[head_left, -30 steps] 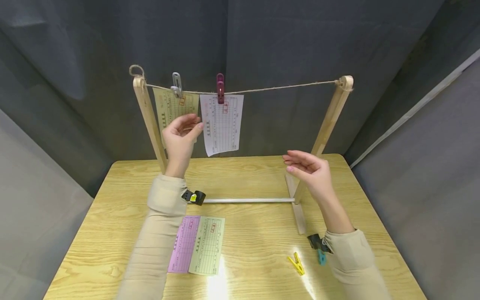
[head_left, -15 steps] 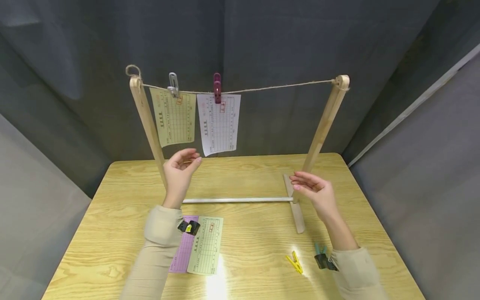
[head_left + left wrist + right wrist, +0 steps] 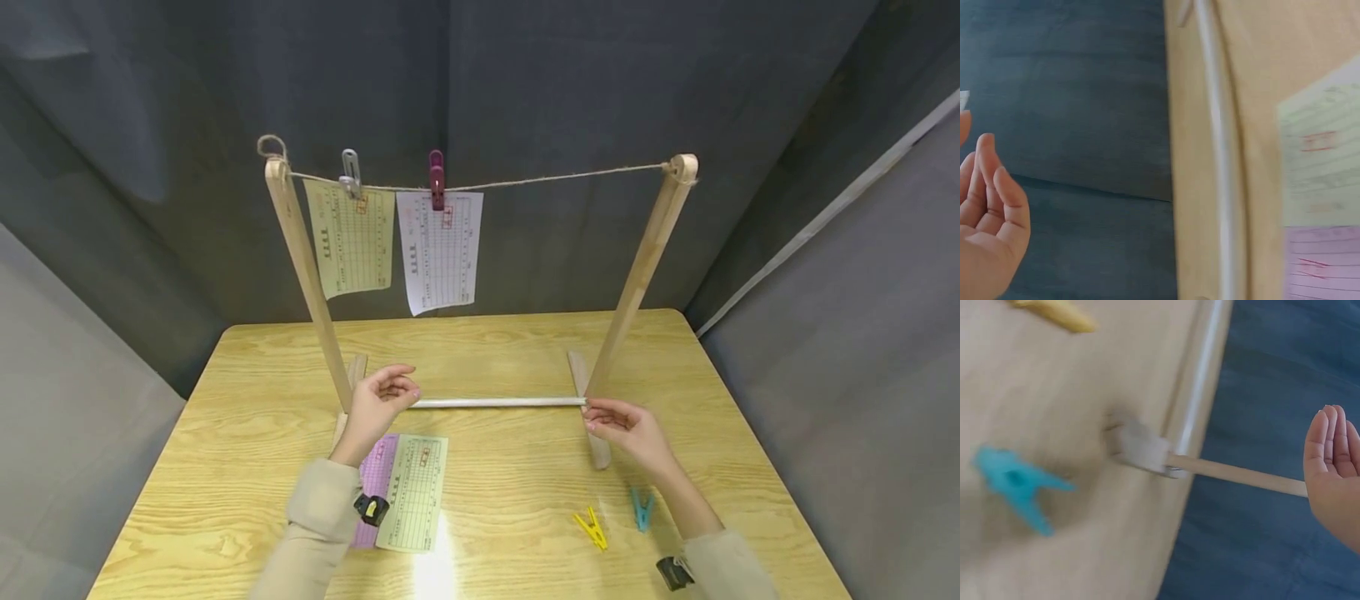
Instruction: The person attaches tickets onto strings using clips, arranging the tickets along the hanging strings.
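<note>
Arrangement of hands, slips and clips on the bench (image 3: 510, 492). Your left hand (image 3: 378, 408) and your right hand (image 3: 630, 429) are well apart, both empty, with fingers loosely bent around nothing. The pale green slip (image 3: 416, 496) and the pink slip (image 3: 378, 462) lie flat side by side, pink on the left, on your side of the white rod (image 3: 495, 402). Note the long axis: both slips run away from you, far ends leaning slightly right. Your left hand is clearly the nearer; from it the green slip lies toward you and a little right, while your left wrist partly hides the pink one. The yellow clip (image 3: 592, 528) and the teal clip (image 3: 642, 510) belong to your right side: teal lies just on your side of that hand, yellow farther left, their splayed legs pointing away from you. Beyond and above both hands, the string (image 3: 555, 177) bears two hung slips at its left; its right stretch carries none.
</note>
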Demonstrator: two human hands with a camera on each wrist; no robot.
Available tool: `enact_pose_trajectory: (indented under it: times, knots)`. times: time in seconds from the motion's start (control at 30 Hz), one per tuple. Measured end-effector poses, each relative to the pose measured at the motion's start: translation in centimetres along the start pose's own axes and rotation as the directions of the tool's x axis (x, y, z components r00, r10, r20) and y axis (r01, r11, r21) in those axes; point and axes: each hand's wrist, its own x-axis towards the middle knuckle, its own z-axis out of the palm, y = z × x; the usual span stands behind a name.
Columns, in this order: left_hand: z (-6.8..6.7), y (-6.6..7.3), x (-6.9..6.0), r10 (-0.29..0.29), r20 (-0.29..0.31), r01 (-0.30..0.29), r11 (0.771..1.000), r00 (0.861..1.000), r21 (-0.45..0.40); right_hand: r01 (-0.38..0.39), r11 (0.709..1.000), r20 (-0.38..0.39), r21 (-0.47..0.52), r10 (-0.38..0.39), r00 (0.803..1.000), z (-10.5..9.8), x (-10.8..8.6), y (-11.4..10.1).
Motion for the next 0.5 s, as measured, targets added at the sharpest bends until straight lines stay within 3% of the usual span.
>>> enact_pose_trajectory:
  times: [0.13,0.27,0.5]
  knots:
    - [-0.1,-1.6,-0.5,-0.042,0.084,0.036,0.997,0.996,0.072,-0.086,0.990,0.044,-0.115,0.092,0.995,-0.4,-0.7,1.6]
    - [-0.3,-3.3,-1.0,-0.064,0.122,0.037,0.977,0.990,0.209,-0.157,0.968,0.102,-0.197,0.179,0.979,-1.0,-1.5,3.2]
    - [-0.6,-6.4,-1.8,-0.086,0.172,0.018,0.933,0.981,0.359,-0.121,0.937,0.168,-0.327,0.184,0.968,-1.5,-3.2,5.3]
